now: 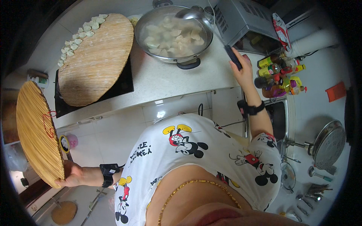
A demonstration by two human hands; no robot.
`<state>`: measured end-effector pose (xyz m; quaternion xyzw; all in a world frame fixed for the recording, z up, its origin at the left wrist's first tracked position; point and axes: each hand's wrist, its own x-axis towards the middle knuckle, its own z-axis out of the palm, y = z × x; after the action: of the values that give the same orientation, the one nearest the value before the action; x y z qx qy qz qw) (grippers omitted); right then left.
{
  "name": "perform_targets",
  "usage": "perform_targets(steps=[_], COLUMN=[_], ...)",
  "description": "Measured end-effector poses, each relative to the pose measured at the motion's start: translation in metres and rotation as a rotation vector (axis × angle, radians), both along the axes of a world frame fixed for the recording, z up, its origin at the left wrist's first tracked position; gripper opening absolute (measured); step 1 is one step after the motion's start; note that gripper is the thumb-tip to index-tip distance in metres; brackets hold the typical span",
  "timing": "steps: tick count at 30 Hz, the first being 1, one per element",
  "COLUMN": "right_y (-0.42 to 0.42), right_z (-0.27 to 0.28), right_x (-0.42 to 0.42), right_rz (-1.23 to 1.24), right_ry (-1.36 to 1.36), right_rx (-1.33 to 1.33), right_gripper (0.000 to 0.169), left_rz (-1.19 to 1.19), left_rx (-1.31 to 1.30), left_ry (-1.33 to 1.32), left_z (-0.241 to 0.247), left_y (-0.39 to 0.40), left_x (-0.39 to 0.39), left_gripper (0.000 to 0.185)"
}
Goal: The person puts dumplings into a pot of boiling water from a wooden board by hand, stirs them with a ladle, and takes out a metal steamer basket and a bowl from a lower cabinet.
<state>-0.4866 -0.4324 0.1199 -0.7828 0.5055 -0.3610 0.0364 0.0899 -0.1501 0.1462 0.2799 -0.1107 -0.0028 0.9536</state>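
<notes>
My left hand [72, 173] grips the rim of a round reed-stalk tray [39, 135], tilted on edge beyond the counter's left end. A red cord hangs on that tray. My right hand [243, 69] is closed around the black handle of a metal ladle [192, 14], whose bowl hangs over the far side of a steel pot. In this pot [174, 60], many dumplings [172, 39] lie in steaming, cloudy water. Left of it, a second flat reed-stalk tray [97, 59] rests over a black cooktop [124, 82], with uncooked dumplings [82, 34] along its far left edge.
A grey microwave oven [246, 25] stands right of the pot. Sauce and oil bottles [280, 76] crowd the counter's right end, near a sink [275, 118]. Pans and utensils hang on the right wall, among them a steel steamer pan [329, 147]. A white counter [169, 76] runs before me.
</notes>
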Motion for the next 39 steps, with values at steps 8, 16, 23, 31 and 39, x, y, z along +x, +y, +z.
perform_targets(steps=[8,16,23,31,39], right_y=[0.065,0.114,0.14,0.115,0.037], right_z=[-0.077,-0.151,-0.193,-0.193,-0.194], right_x=[-0.102,-0.106,-0.103,-0.051,0.24], right_rz=[-0.291,-0.376,-0.558,0.145,0.964], right_ry=[-0.136,0.104,0.362,0.299,0.12], right_rx=[0.165,0.394,0.503,0.432,0.517], right_gripper=[0.043,0.048,0.047,0.024,0.017], left_rz=[0.01,0.027,0.035,0.076,0.128], left_rx=[0.041,0.157,0.1,0.215,0.413], left_ry=[-0.031,-0.008,0.073,0.077,0.056], left_z=[0.011,0.048,0.045,0.011,-0.018], left_y=[-0.017,-0.03,0.0,0.009,0.036], left_x=[-0.027,-0.055,-0.047,-0.014,0.03], left_gripper=[0.066,0.051,0.049,0.055,0.057])
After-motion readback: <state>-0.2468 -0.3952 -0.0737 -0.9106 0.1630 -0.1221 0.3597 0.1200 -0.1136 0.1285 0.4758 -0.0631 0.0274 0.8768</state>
